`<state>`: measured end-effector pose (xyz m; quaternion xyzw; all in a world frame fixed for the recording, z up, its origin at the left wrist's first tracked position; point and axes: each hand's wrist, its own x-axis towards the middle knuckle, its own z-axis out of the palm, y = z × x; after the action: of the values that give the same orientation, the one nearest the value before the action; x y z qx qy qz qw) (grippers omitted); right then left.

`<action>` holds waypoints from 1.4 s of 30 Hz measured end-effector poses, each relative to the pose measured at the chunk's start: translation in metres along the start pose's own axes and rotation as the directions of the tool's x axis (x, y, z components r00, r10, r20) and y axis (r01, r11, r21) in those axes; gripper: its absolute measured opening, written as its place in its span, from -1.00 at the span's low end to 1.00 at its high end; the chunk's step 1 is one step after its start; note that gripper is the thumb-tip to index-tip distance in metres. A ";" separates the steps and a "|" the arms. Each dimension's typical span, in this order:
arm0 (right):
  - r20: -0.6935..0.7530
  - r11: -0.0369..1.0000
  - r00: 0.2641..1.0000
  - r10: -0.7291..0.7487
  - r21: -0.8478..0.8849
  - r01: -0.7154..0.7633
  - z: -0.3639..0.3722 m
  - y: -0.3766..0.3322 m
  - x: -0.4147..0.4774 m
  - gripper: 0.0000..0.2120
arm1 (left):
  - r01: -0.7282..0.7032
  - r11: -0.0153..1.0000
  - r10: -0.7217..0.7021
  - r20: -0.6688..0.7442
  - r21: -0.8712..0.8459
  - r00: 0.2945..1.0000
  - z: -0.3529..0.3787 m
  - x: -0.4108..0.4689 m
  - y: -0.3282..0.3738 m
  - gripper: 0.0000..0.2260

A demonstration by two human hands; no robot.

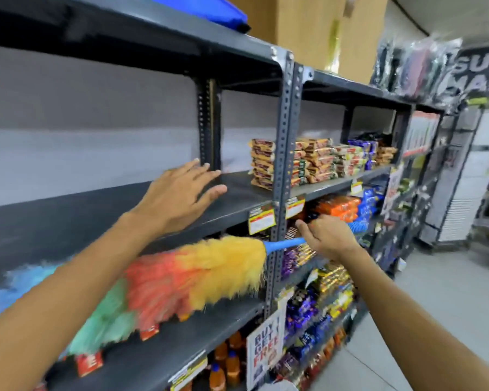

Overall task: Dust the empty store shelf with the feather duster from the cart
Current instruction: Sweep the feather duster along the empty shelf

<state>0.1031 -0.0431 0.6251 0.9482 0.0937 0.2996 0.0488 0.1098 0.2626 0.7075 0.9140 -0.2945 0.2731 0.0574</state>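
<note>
Head view: the right hand is closed around the blue handle of the feather duster, its plume lying low across the front edge of the empty shelf. The left hand hovers over the shelf, fingers spread, holding nothing.
</note>
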 end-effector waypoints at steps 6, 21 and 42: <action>-0.116 0.966 0.985 -0.125 0.212 0.148 -0.014 -0.051 0.053 -0.46 | 0.148 0.981 -0.095 0.364 -0.122 0.927 -0.030 -0.057 -0.032 -0.29; 0.118 0.985 0.980 -0.162 -0.030 0.167 0.027 -0.162 0.110 -0.57 | 0.218 0.931 -0.283 0.199 0.294 0.938 0.001 -0.121 -0.125 -0.19; 0.180 0.991 0.983 -0.031 0.132 0.007 0.018 -0.175 0.108 -0.46 | 0.247 0.937 -0.276 0.092 0.248 0.957 0.034 -0.135 -0.155 -0.22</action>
<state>0.1739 0.1501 0.6446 0.9718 0.1173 0.2045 -0.0020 0.1225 0.4493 0.6157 0.9607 -0.1389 0.2379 -0.0335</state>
